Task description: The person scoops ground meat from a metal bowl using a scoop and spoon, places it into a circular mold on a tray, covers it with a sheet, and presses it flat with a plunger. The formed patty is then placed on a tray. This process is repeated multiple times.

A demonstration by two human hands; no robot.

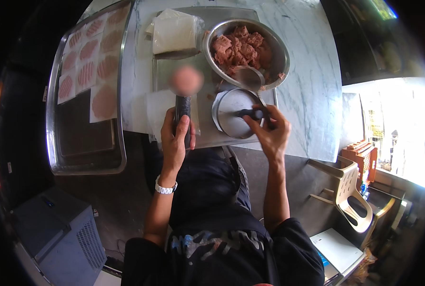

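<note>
My left hand (175,132) grips the dark wrapped handle of a scoop (182,107). A blurred pinkish ball of ground meat (186,80) sits at the scoop's top end. My right hand (271,130) holds a metal ladle or large spoon (261,98) by its stem, its bowl at the near rim of a steel bowl (286,68). Those same right fingers are at the black knob of a round metal patty press (232,116); how firmly they grip it I cannot tell. Lumps of ground meat (246,48) fill much of the bowl.
A steel tray (121,153) on the left holds several flattened patties (104,102) on paper squares. Plastic-wrapped white sheets (175,34) lie on a flat metal tray (216,14) atop the marble-patterned table (312,71). A beige plastic chair (346,189) stands right, a grey cabinet (66,239) lower left.
</note>
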